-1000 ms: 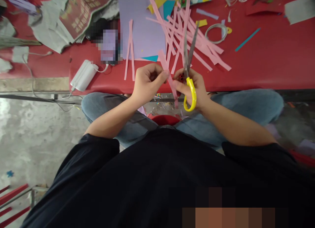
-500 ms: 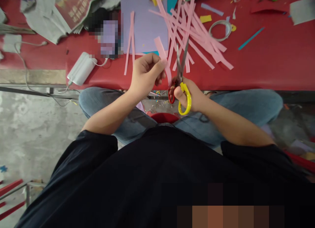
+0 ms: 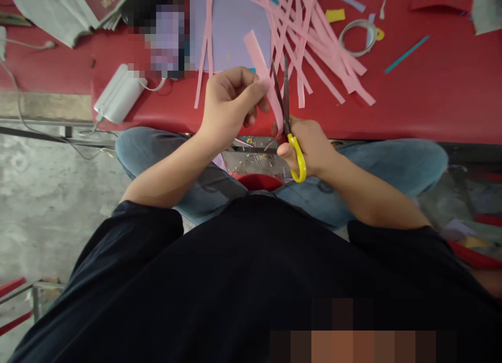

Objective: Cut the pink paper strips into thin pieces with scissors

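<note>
My left hand (image 3: 232,104) pinches a pink paper strip (image 3: 257,54) between thumb and fingers, just over the table's near edge. The strip's upper end stands out above the thumb and its lower part curves down toward my right hand (image 3: 309,143). Yellow-handled scissors (image 3: 298,161) are gripped in that right hand, thumb through the yellow loop, blades slightly apart and pointing away from me beside the strip. Whether a blade touches the strip I cannot tell. Beyond the blades lies a loose pile of pink paper strips (image 3: 314,36), and two more rest at an angle on the left.
Lilac paper sheets (image 3: 231,23) lie under the strips on the red table (image 3: 415,106). A roll of tape (image 3: 357,37) and a blue strip (image 3: 407,54) are to the right. On the left are a white power bank (image 3: 120,93) with a cable and crumpled newspaper (image 3: 58,10).
The scissors have turned and their blades have come closer to the strip, with the gap between them narrower. My left hand still holds the strip. The whole view has shifted slightly.
</note>
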A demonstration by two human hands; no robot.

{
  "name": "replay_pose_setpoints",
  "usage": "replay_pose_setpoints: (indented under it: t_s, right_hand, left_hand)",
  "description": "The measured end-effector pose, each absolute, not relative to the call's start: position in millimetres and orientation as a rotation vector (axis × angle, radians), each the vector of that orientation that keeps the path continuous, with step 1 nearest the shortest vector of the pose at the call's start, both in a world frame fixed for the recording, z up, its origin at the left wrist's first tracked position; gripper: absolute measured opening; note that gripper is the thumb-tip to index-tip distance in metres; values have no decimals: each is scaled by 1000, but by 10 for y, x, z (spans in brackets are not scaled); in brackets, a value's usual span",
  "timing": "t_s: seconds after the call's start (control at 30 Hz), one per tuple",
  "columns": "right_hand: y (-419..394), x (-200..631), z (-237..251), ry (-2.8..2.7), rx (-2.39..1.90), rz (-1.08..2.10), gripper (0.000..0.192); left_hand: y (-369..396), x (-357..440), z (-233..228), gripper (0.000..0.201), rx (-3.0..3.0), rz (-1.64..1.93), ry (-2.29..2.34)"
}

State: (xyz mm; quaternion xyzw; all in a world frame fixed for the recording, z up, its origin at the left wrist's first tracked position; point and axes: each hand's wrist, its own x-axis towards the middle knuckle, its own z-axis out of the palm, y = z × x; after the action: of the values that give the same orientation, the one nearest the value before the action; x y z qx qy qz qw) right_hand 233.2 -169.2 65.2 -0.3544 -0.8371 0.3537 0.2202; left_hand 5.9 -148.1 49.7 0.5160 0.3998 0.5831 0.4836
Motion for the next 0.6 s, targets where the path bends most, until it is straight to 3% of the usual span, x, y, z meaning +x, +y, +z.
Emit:
replay_pose_setpoints:
  t_s: [0.13,0.6]
  right_hand:
    - [-1703,2336,655,-2332,-984,992,91]
    - [-1768,2307,703,-2286,-976,1107,87]
  left_hand:
    - [-1376,23,311,65,1373,1408,1075]
    - [-1475,55,545,65,1393,1512,1139]
